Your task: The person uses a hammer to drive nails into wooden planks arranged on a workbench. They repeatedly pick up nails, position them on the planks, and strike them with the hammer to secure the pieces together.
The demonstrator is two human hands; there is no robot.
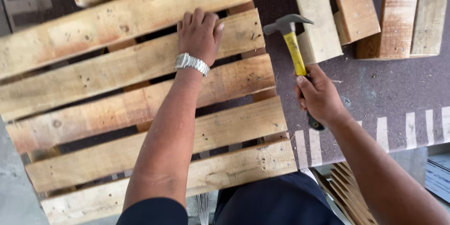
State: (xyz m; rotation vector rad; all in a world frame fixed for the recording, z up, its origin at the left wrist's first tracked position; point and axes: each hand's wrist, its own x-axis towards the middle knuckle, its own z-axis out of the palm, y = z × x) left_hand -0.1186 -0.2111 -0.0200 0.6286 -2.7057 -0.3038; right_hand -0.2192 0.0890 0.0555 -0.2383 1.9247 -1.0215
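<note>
Dark purple-brown floor [375, 89] with pale painted stripes near its lower right edge carries a wooden pallet [140, 107], which fills the left and middle of the view, its slats running slightly uphill to the right. Loose planks [361, 9] lie along the floor's top right edge, some overlapping. The left hand [199, 35] rests flat, palm down and fingers spread a little, on a slat near the pallet's upper right corner, gripping nothing; a metal watch [191, 63] sits on its wrist. The right hand [318, 96] is closed around the handle of a hammer [293, 42], just off the pallet's right edge. The yellow-handled hammer points up, its steel claw head near a plank end.
</note>
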